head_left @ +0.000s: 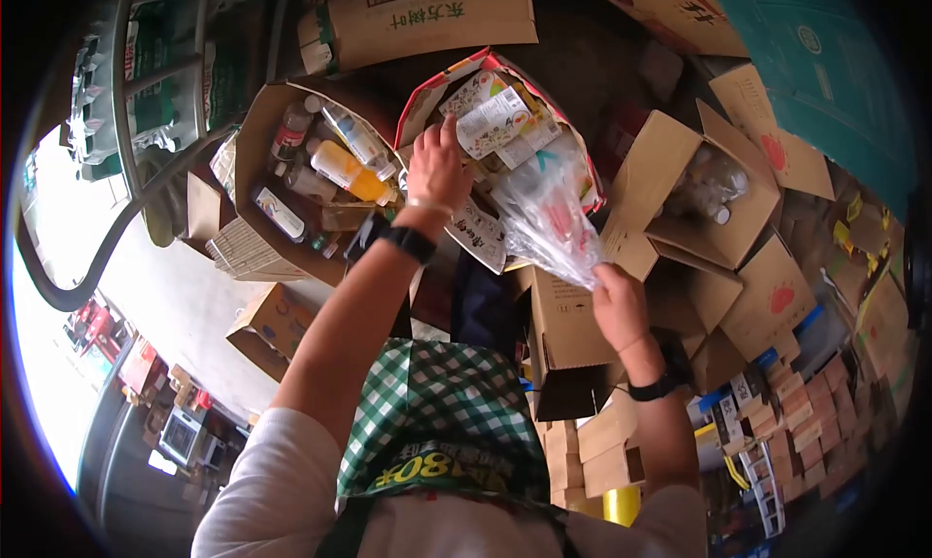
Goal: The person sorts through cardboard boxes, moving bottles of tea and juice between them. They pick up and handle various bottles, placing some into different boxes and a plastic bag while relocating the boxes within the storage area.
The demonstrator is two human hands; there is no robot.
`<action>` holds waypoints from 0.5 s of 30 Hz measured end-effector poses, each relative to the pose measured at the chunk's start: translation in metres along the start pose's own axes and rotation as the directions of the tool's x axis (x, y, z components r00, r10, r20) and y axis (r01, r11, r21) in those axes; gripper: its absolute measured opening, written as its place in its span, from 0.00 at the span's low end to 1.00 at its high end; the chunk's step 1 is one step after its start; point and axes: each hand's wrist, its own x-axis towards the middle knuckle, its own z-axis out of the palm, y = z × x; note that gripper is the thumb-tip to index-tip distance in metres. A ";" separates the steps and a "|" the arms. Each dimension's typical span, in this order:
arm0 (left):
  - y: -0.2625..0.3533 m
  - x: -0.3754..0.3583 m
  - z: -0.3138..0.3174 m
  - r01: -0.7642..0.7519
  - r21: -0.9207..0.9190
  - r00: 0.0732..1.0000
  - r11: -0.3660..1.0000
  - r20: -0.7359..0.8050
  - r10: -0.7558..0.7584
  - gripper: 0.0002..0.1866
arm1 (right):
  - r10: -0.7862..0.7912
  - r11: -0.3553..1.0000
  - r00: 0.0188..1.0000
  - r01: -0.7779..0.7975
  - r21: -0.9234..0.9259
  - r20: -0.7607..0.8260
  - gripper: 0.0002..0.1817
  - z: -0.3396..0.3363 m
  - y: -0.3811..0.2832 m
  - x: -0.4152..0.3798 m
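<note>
My right hand [621, 311] is closed on the lower end of a crumpled clear plastic bag [549, 213]. The bag stretches up over a red-edged carton [573, 116] and has red and teal marks. At the carton's left side, my left hand [437, 173] has its fingers curled over the rim; their undersides are hidden. Inside the carton lie printed white packages [492, 121], partly under the bag. A printed white flap [476, 235] hangs below my left hand.
To the left, an open carton [250, 136] holds several bottles, one an orange drink [348, 170]. On the right, another open carton [670, 150] contains clear plastic bottles [716, 184]. A metal rail [121, 92] stands far left. Flattened cardboard [437, 19] lies at the back.
</note>
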 end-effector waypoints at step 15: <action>-0.043 -0.167 -0.112 0.792 -0.580 0.547 -0.190 0.812 -0.203 0.21 | 0.334 0.187 0.739 -0.660 0.728 0.585 0.12 0.108 -0.058 0.135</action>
